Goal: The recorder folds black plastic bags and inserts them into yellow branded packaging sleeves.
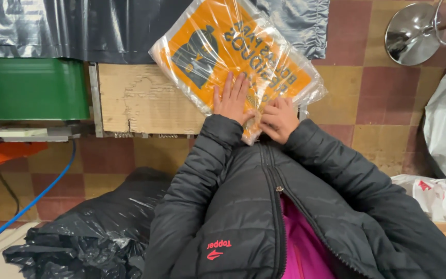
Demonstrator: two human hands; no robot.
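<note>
The orange packet [236, 54], wrapped in clear plastic, lies tilted over the cardboard-topped tabletop's [140, 98] right edge. The left hand [232, 101] presses it flat, fingers spread, holding nothing; the right hand [279, 119] pinches its near corner (grip narrow). Steady pressure should keep the slippery wrap from sliding.

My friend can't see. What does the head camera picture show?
Two hands press on an orange-printed clear plastic packet lying on worn cardboard: the left hand flat, the right hand pinching its near edge. Black bags lie below on a tiled floor.
</note>
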